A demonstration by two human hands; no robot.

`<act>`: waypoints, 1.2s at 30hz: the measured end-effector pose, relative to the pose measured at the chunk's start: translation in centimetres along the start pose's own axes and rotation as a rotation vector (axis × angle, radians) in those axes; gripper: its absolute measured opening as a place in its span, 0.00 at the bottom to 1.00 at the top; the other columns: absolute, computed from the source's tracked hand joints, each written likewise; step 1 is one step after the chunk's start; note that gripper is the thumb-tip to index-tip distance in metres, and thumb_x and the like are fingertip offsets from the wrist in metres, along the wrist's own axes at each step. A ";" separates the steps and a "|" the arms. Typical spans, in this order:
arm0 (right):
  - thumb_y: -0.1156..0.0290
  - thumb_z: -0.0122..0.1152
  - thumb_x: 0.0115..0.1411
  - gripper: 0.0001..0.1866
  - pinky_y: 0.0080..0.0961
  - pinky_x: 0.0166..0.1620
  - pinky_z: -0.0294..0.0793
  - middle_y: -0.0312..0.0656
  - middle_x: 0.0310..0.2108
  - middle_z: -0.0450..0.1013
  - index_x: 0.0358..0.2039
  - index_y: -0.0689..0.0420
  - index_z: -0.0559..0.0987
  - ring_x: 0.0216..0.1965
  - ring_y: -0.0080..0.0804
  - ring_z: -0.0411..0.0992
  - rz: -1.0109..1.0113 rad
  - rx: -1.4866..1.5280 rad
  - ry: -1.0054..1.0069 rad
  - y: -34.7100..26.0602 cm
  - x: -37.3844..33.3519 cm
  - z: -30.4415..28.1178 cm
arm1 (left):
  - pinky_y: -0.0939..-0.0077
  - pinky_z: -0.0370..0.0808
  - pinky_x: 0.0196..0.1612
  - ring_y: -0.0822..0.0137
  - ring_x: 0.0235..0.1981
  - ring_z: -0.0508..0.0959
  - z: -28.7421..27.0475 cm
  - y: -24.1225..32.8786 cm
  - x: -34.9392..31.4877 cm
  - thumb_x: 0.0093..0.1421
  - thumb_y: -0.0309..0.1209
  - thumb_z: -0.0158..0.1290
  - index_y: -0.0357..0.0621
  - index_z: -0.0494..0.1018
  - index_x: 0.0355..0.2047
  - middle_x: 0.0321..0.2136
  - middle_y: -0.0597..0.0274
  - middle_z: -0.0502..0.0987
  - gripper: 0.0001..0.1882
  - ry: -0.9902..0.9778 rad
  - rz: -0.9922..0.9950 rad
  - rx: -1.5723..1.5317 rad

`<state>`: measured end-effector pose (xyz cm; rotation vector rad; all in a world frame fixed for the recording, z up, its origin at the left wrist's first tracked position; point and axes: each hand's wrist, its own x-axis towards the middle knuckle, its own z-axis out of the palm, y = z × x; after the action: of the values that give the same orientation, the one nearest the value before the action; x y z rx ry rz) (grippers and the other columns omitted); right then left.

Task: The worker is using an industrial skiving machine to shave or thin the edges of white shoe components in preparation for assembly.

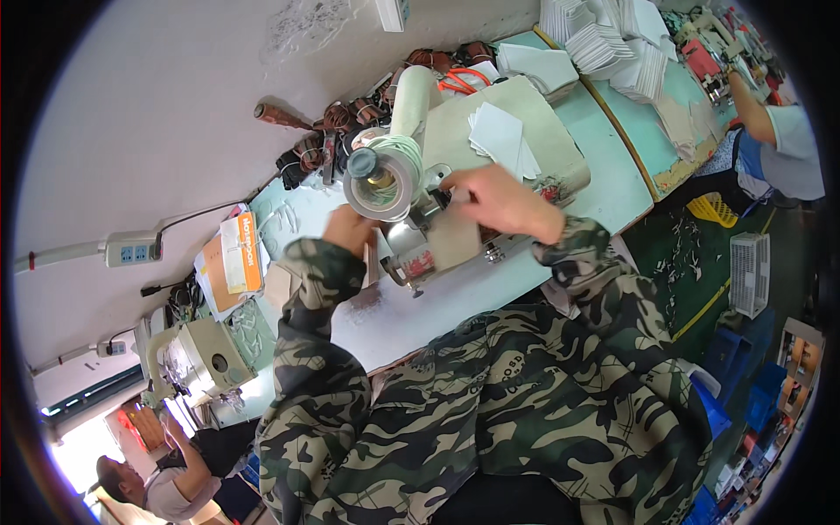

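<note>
A cream bench machine (411, 101) stands on the table in front of me, with a round ring-shaped head and pale green cord (405, 150) looped about it. My right hand (503, 201) reaches over the machine's metal working parts from the right, its fingers bent and closed together; what they pinch is hidden. Just below those fingers is a pale flat piece (453, 238), slightly blurred. My left hand (348, 229) is at the left side of the machine, beside the ring, with its fingertips hidden behind machine parts.
White cut pieces (500, 136) lie on the machine's flat top, near orange-handled scissors (464, 81). Tied dark bundles (337, 116) line the wall. Stacks of white pieces (599, 48) stand at the far right. Co-workers sit at right and lower left. An orange-and-white box (242, 254) is at left.
</note>
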<state>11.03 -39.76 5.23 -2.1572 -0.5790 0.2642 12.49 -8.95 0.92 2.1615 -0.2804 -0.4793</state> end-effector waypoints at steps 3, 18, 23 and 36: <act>0.69 0.67 0.46 0.21 0.37 0.44 0.73 0.44 0.39 0.76 0.43 0.58 0.79 0.39 0.47 0.73 -0.225 -0.169 0.321 -0.5 -1.4 -4.6 | 0.56 0.76 0.35 0.52 0.34 0.81 -0.6 -4.9 -3.9 0.57 0.49 0.54 0.53 0.71 0.50 0.35 0.54 0.79 0.24 0.079 -0.292 1.002; 0.59 0.71 0.38 0.50 0.43 0.56 0.62 0.50 0.55 0.64 0.63 0.56 0.61 0.57 0.49 0.62 0.175 -0.531 0.106 4.7 1.3 -5.5 | 0.63 0.75 0.42 0.55 0.39 0.78 3.6 -7.1 -7.6 0.47 0.40 0.64 0.48 0.76 0.40 0.40 0.59 0.75 0.20 0.152 -0.311 0.544; 0.62 0.70 0.43 0.40 0.40 0.51 0.68 0.47 0.49 0.69 0.58 0.57 0.66 0.51 0.43 0.68 -0.019 -0.485 0.463 3.4 -0.1 -5.6 | 0.68 0.75 0.40 0.60 0.35 0.79 2.5 -6.4 -7.7 0.45 0.35 0.65 0.43 0.76 0.35 0.35 0.56 0.77 0.18 0.129 -0.221 0.719; 0.69 0.65 0.51 0.18 0.30 0.34 0.74 0.46 0.28 0.78 0.42 0.62 0.76 0.30 0.42 0.76 -0.055 0.176 0.141 -0.7 -2.6 0.8 | 0.80 0.67 0.30 0.79 0.25 0.69 0.1 3.3 -1.9 0.59 0.33 0.54 0.35 0.76 0.29 0.21 0.71 0.72 0.11 -0.431 -0.195 -0.071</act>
<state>8.22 -40.13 5.25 -1.9693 -0.5138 0.1268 10.67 -10.30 3.99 2.0089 -0.2833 -1.0534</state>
